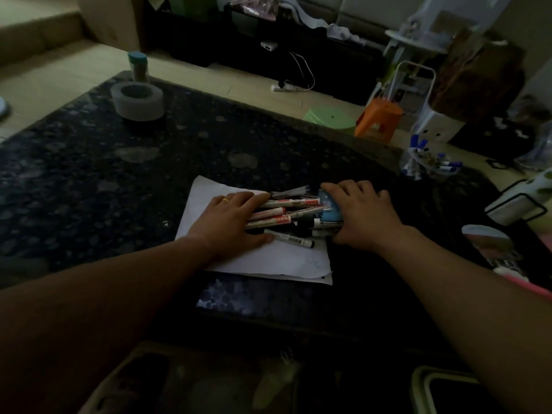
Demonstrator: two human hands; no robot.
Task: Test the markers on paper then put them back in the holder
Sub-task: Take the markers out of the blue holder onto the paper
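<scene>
Both hands meet over a bundle of markers lying on their sides across a white sheet of paper in the middle of a dark, mottled table. The person's left hand, with a gold ring on one finger, lies flat over the left ends of the bundle, fingers stretched out and pressing on the barrels, thumb low beside them. The right hand curls round a light blue holder tipped on its side at the right edge of the paper, the markers' other ends reaching into or against it; dim light hides which. One white marker with a black cap lies nearest the person, just beside the rest. Far back on the table stand a grey roll of tape and a teal-lidded jar. An orange stool stands on the floor beyond.
</scene>
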